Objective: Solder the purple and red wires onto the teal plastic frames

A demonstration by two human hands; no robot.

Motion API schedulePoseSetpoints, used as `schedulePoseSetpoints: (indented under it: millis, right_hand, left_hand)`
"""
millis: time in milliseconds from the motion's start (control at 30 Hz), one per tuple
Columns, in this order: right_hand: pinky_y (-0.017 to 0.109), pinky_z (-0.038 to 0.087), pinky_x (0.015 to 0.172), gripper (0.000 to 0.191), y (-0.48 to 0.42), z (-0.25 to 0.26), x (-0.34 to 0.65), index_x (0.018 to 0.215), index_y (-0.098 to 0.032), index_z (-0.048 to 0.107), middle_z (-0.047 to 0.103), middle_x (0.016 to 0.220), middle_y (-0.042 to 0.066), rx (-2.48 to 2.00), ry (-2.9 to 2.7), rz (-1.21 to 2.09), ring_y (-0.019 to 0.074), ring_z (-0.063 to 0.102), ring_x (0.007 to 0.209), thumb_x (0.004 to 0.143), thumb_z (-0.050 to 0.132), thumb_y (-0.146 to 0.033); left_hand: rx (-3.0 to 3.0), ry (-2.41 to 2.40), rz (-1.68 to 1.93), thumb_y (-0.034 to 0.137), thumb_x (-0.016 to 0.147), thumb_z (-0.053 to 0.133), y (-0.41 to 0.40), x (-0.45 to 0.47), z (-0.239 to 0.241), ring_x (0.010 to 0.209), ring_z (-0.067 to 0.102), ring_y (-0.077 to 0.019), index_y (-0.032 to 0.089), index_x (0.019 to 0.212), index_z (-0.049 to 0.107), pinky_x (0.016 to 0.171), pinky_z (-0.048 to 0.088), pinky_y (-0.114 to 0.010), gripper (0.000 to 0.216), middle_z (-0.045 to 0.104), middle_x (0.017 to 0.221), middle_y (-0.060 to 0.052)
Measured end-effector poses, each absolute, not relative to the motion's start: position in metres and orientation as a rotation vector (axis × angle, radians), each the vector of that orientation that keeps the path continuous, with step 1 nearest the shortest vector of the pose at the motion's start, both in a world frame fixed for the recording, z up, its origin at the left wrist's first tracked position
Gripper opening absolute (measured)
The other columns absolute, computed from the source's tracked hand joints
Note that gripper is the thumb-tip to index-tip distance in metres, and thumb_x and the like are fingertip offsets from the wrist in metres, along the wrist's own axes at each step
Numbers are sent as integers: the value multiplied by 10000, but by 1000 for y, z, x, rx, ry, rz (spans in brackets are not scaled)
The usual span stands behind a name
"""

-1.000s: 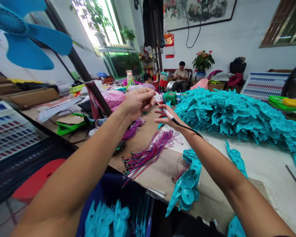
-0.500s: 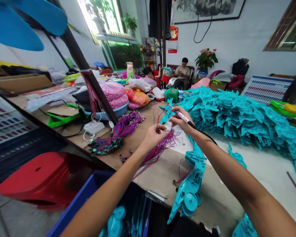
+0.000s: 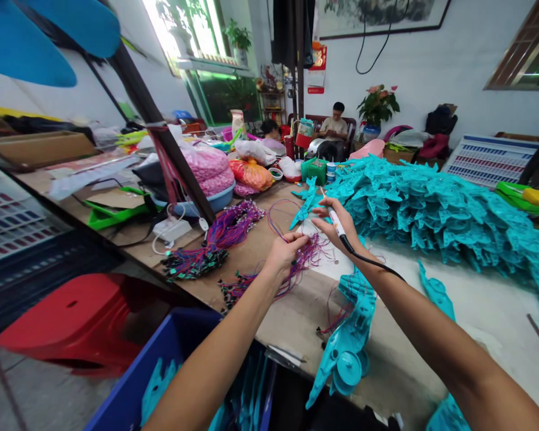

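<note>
My left hand [image 3: 282,256] pinches a thin red-and-blue wire [image 3: 272,209] that loops up above the fingers. It is over a loose bundle of wires [image 3: 315,251] on the tabletop. In my right hand [image 3: 348,226] is a white soldering iron [image 3: 335,219], its tip pointing up and away to the left, apart from the wire. The iron's black cord runs back along my forearm. Below the hands lies a teal plastic piece [image 3: 354,335] with wires beside it. Another teal piece [image 3: 306,209] lies just beyond my hands.
A large heap of teal pieces [image 3: 435,209] covers the back right of the table. To the left are a second wire bundle [image 3: 236,230], a power strip [image 3: 172,228] and a dark post [image 3: 179,155]. A blue bin [image 3: 130,383] and red stool [image 3: 67,317] stand below. A person [image 3: 335,126] sits behind.
My left hand has drawn its fingers together on the wire, and the loop has spread wider. The right hand has shifted slightly right with the iron, whose shaft stands steeper.
</note>
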State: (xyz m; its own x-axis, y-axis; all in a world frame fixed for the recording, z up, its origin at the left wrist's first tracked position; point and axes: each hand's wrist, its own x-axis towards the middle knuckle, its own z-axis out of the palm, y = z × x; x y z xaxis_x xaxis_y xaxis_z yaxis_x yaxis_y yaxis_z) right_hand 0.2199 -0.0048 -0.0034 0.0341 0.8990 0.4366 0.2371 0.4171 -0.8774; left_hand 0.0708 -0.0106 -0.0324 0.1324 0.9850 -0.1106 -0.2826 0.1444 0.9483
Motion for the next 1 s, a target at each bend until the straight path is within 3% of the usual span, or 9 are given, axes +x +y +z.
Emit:
schedulePoseSetpoints:
  millis: [167,333,767,1000]
  right_hand:
    - [315,502,665,353,-19,-17,216,964,-243,531,645,730,-26,-1122,-1544,728,176,616,674,658,649,-374]
    - [270,463,618,351,-24,-24,211,984,-226,529,616,733,-33,-1109,-1545,735,154,588,663,650,583,-320]
    - [259,419,605,363,-32,-45,216,1051,-235,544,609,735,-40,-1102,-1607,652,134,541,598,689,542,-251]
    - [263,453,596,410,-33,-52,214,1092,-239,505,610,751,-31,-1078,-1583,683,141,552,612,682,499,-262]
  left_hand:
    - [940,968,1227,324,379,926,-11,73,-35,450,438,-74,157,561,682,448,296,-216,347,608,516,6]
    - [977,990,1295,325,426,917,-14,75,-40,527,518,-97,142,558,671,562,403,-232,333,605,527,15]
    - [1442,1011,1263,281,670,739,-19,60,-49,613,525,-128,140,609,672,623,405,-244,168,640,608,-5]
    - [1478,987,1265,303,678,716,-22,62,-56,625,536,-138,146,615,660,641,415,-255,179,646,616,-13]
